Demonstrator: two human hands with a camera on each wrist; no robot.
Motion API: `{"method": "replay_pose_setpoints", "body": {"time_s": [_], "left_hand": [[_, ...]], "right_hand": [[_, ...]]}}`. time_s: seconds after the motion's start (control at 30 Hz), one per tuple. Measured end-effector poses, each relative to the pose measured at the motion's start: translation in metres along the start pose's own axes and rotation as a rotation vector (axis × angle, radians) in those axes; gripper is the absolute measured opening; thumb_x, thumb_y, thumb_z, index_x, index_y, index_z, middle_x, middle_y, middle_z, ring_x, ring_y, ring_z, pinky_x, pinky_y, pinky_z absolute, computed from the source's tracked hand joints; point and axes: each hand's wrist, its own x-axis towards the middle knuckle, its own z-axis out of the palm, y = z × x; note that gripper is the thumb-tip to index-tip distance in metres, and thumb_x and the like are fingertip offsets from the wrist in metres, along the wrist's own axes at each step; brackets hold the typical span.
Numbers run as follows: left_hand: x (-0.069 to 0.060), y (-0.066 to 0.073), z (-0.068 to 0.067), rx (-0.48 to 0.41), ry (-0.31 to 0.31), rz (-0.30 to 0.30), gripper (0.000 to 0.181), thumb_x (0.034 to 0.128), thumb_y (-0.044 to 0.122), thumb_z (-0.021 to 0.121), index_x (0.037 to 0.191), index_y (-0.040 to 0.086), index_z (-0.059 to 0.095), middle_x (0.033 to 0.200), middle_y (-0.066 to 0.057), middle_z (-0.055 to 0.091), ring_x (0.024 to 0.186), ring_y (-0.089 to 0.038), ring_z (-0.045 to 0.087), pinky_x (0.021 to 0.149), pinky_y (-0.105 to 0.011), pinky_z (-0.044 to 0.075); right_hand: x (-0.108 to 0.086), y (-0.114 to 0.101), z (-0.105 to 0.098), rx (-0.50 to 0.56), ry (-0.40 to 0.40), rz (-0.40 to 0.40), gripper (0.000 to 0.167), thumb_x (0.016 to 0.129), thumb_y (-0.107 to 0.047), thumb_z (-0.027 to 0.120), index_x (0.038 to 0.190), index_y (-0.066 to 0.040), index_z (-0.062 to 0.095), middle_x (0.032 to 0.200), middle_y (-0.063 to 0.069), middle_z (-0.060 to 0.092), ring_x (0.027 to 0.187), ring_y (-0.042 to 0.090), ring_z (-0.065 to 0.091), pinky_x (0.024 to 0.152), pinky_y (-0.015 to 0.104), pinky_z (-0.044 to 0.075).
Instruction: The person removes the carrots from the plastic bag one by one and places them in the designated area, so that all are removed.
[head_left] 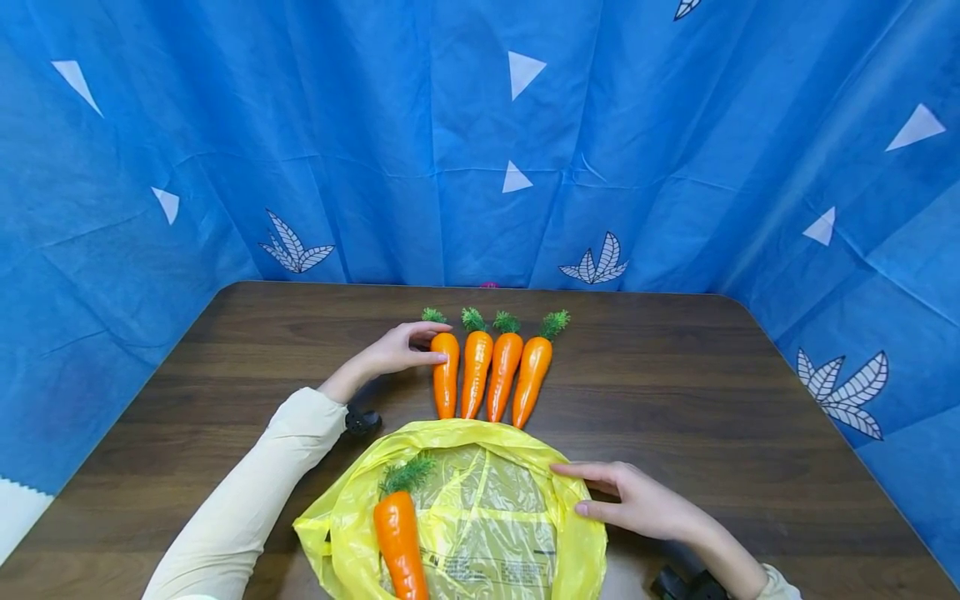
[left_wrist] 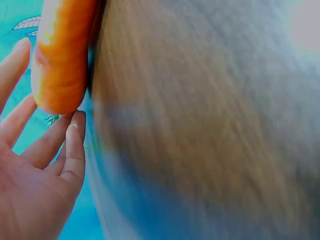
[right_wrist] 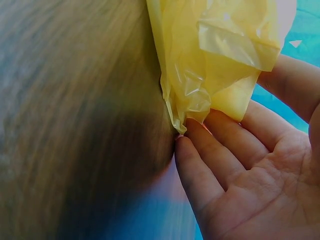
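Note:
Several orange carrots with green tops lie side by side on the table. At the leftmost carrot (head_left: 446,379), my left hand (head_left: 401,348) reaches round the upper end, thumb and fingers spread about it. The left wrist view has the same carrot (left_wrist: 62,55) close up, with a gap between it and the thumb. A yellow plastic bag (head_left: 581,554) stands with its mouth wide. Inside, at its left, lies another carrot (head_left: 399,542). My right hand (head_left: 637,502) touches the bag's right side, its fingers nearly straight against the yellow plastic (right_wrist: 225,65) in the right wrist view.
The remaining carrots (head_left: 477,375) lie just beyond the bag's far rim. A brown wooden table (head_left: 675,375) extends to both sides. Blue curtain (head_left: 480,125) with white triangles and leaves surrounds its back and sides. Dark devices (head_left: 363,421) sit at my wrists.

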Motion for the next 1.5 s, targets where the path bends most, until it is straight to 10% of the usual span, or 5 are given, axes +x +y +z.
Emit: {"method": "replay_pose_setpoints", "body": {"time_s": [0.43, 1.1, 1.5], "left_hand": [[-0.027, 0.009, -0.008, 0.022, 0.04, 0.025, 0.054, 0.0848, 0.009, 0.07, 0.131, -0.006, 0.048, 0.129, -0.026, 0.049, 0.101, -0.033, 0.059, 0.086, -0.04, 0.05], [-0.127, 0.07, -0.013, 0.133, 0.186, 0.129, 0.039, 0.0866, 0.011, 0.068, 0.125, 0.01, 0.059, 0.111, -0.001, 0.058, 0.093, -0.017, 0.06, 0.08, -0.03, 0.052], [-0.156, 0.064, 0.016, -0.037, -0.14, 0.117, 0.021, 0.0888, 0.007, 0.065, 0.109, 0.0, 0.064, 0.089, 0.004, 0.064, 0.074, -0.014, 0.061, 0.066, -0.029, 0.055]], "right_hand": [[0.001, -0.003, 0.0, 0.045, -0.021, 0.009, 0.046, 0.096, -0.012, 0.053, 0.137, 0.005, 0.041, 0.136, 0.023, 0.043, 0.123, 0.012, 0.042, 0.093, 0.025, 0.042], [0.0, -0.002, 0.0, 0.018, -0.019, -0.004, 0.046, 0.097, -0.013, 0.053, 0.138, 0.004, 0.042, 0.137, 0.021, 0.044, 0.124, 0.013, 0.041, 0.095, 0.024, 0.041], [0.0, -0.002, 0.0, -0.023, -0.005, 0.005, 0.047, 0.096, -0.017, 0.054, 0.138, 0.003, 0.043, 0.136, 0.019, 0.045, 0.123, 0.013, 0.042, 0.095, 0.025, 0.041]]}}
